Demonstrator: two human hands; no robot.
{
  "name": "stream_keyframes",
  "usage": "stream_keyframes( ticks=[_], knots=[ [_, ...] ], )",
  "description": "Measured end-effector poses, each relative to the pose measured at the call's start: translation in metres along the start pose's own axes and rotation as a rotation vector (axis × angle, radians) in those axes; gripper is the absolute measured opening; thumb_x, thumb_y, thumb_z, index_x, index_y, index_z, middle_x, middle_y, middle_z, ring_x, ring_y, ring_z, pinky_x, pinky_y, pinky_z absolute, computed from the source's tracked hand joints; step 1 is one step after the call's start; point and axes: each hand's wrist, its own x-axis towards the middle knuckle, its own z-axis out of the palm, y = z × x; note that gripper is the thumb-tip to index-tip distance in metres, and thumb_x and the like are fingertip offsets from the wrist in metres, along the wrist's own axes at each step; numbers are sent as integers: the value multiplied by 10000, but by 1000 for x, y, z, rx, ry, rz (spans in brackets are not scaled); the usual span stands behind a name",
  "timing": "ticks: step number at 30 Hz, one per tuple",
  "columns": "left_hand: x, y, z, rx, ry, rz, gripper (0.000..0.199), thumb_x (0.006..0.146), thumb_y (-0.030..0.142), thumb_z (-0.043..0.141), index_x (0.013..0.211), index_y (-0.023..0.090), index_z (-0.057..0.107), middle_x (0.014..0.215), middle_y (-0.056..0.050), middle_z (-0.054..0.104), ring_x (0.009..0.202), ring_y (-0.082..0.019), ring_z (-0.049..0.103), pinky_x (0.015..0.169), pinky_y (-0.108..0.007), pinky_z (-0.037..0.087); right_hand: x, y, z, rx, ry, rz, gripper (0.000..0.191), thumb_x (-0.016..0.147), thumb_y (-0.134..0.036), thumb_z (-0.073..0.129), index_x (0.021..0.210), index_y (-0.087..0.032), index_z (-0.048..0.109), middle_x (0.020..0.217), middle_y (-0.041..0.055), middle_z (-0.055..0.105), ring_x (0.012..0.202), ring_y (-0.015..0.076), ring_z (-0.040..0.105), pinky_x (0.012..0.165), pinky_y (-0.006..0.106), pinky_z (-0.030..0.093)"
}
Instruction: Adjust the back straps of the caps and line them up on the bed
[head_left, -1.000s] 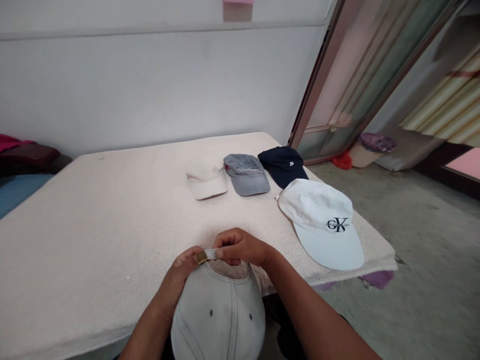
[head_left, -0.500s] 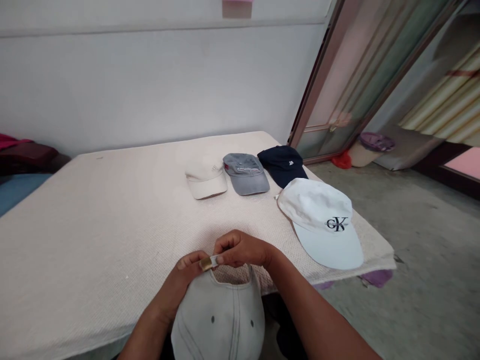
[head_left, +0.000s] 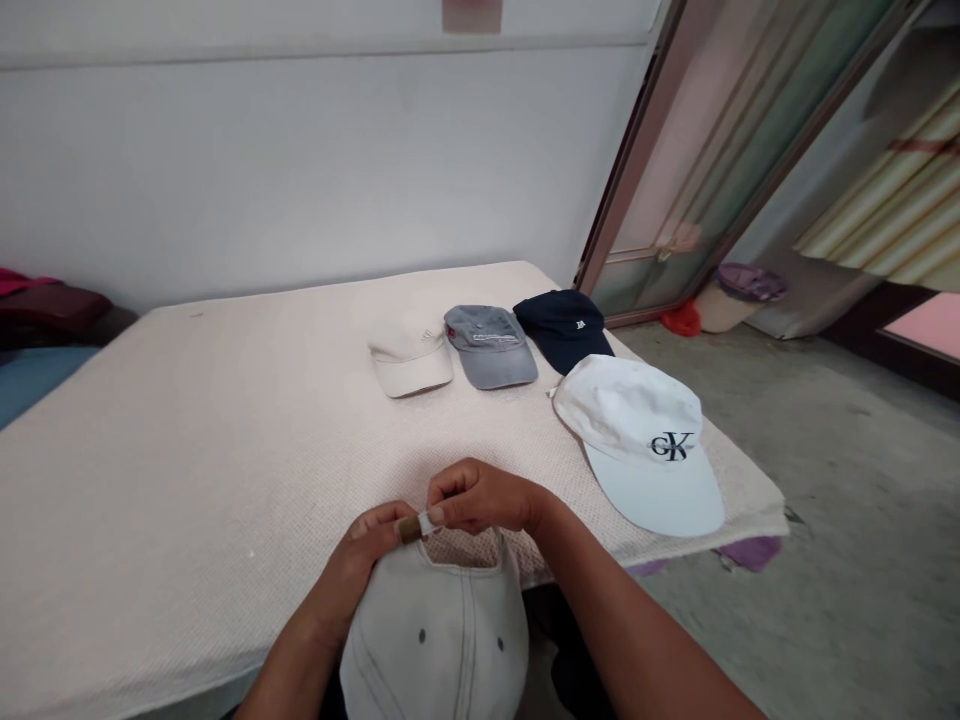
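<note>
A light grey baseball cap (head_left: 442, 640) is held up in front of me at the table's near edge, its back opening facing up and away. My left hand (head_left: 375, 540) grips the cap's rim beside a brass-coloured buckle (head_left: 409, 529). Pinched between the thumb and fingers of my right hand (head_left: 476, 497) is the whitish strap (head_left: 427, 522) that comes out of that buckle. Closest to my right arm among the other caps lies a white cap (head_left: 630, 405) with dark "CK"-like lettering, its brim toward me.
On the cloth-covered table (head_left: 225, 450) sit a cream cap (head_left: 410, 360), a grey-blue cap (head_left: 491, 347) and a navy cap (head_left: 566, 330), in a row toward the back. A wall stands behind. A bin (head_left: 739, 295) is on the floor at right, beyond the table edge.
Hands and cap keep nearly the same pose. The buckle has tilted slightly in the fingers; the whole view has shifted a little.
</note>
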Motion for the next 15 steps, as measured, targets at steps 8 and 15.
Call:
stream_keyframes(
  ticks=[8, 15],
  knots=[
    [1, -4, -3, -25, 4, 16, 192, 693, 333, 697, 689, 154, 626, 528, 32, 509, 441, -69, 390, 451, -191, 283, 1, 1, 2, 51, 8, 17, 189, 727, -302, 679, 730, -136, 590, 503, -89, 386, 426, 30, 283, 400, 185, 188],
    [4, 0, -1, 5, 41, 41, 223, 689, 361, 700, 666, 152, 625, 526, 33, 516, 439, -65, 396, 450, -188, 276, 4, 2, 2, 27, 150, -50, 165, 729, -281, 663, 703, -145, 573, 483, -87, 378, 421, 32, 286, 393, 180, 202]
  ],
)
